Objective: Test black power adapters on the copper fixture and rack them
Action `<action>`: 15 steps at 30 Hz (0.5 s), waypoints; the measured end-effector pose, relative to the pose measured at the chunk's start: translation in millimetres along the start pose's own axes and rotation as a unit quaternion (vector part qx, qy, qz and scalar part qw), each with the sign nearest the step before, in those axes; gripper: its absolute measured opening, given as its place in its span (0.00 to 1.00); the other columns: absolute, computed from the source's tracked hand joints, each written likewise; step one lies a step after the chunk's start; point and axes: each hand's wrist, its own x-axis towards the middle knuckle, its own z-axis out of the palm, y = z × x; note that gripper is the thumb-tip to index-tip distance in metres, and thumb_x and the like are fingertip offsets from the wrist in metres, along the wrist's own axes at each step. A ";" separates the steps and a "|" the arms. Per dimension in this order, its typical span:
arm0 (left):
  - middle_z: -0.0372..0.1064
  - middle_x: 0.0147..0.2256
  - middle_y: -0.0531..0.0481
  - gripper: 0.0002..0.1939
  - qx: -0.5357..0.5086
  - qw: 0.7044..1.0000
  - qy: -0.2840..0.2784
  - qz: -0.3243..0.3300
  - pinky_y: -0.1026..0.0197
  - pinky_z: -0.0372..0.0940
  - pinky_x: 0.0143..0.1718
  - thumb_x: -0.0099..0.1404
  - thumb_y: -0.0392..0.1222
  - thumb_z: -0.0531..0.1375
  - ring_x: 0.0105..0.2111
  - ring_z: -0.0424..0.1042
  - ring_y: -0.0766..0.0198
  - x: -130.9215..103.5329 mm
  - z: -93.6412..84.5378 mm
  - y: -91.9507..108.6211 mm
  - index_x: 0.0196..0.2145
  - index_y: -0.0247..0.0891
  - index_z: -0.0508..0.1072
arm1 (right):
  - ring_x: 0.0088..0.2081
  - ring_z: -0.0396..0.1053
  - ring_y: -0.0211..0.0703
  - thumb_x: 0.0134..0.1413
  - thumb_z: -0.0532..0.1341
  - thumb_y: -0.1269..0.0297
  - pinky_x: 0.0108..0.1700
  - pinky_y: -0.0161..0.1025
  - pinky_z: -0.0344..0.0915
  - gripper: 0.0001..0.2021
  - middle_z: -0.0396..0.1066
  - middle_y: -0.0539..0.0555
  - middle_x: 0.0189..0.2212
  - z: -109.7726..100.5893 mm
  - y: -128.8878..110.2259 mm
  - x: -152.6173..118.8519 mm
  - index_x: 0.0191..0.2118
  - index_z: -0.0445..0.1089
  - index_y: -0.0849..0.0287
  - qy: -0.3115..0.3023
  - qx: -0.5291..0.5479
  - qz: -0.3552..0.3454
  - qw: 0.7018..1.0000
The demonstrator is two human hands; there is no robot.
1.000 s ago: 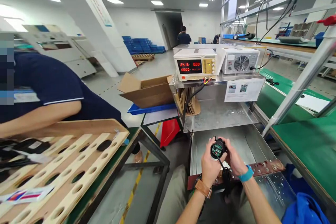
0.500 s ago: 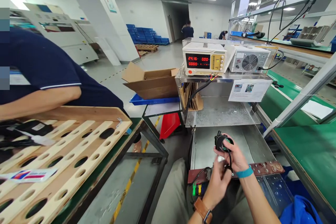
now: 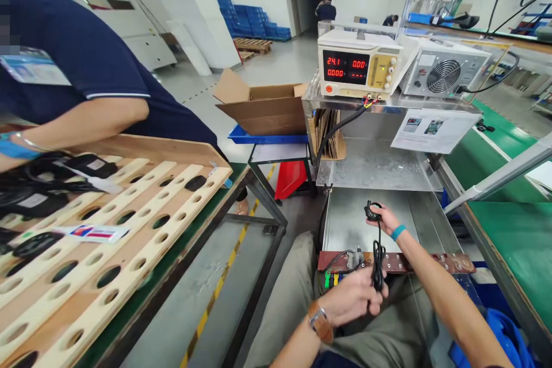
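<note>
Head view: your right hand [image 3: 388, 221] has parted from your left hand [image 3: 351, 299], grasping the round black device [image 3: 373, 212] above the metal tray [image 3: 351, 227], its bundled cable [image 3: 378, 267], pinched by the left, spanning the near edge.

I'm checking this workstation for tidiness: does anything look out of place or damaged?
The open cardboard box sits askew on the blue tray, and pale specks, perhaps debris, dot the metal shelf below the power supply. Nothing looks clearly damaged.

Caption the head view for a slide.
Right hand holding a black device, left hand grasping its bundled cable.
</note>
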 end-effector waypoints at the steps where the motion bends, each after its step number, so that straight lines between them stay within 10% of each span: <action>1: 0.69 0.38 0.46 0.27 0.008 1.000 0.005 0.028 0.64 0.59 0.33 0.50 0.37 0.72 0.29 0.65 0.71 2.9 -1.4 17.0 0.47 0.35 0.69 | 0.33 0.71 0.48 0.53 0.68 0.71 0.36 0.47 0.79 0.13 0.70 0.56 0.35 -6.0 3.1 7.0 0.42 0.66 0.60 -0.009 -0.018 0.003 1.000; 8: 0.75 0.33 0.43 0.06 0.227 0.918 0.283 0.158 0.60 0.66 0.41 0.62 0.35 0.63 0.32 0.74 0.63 61.2 -47.7 63.6 0.37 0.31 0.70 | 0.33 0.71 0.48 0.53 0.66 0.72 0.32 0.44 0.78 0.13 0.69 0.54 0.34 -33.8 30.5 33.7 0.44 0.66 0.60 0.000 -0.094 0.073 0.993; 15: 0.75 0.29 0.44 0.07 0.255 0.907 0.321 0.095 0.63 0.66 0.33 0.63 0.38 0.62 0.28 0.74 0.64 72.8 -69.1 56.2 0.36 0.30 0.72 | 0.29 0.70 0.47 0.53 0.68 0.72 0.29 0.43 0.78 0.14 0.69 0.54 0.33 -40.7 43.1 40.8 0.43 0.66 0.60 0.007 -0.091 0.092 0.992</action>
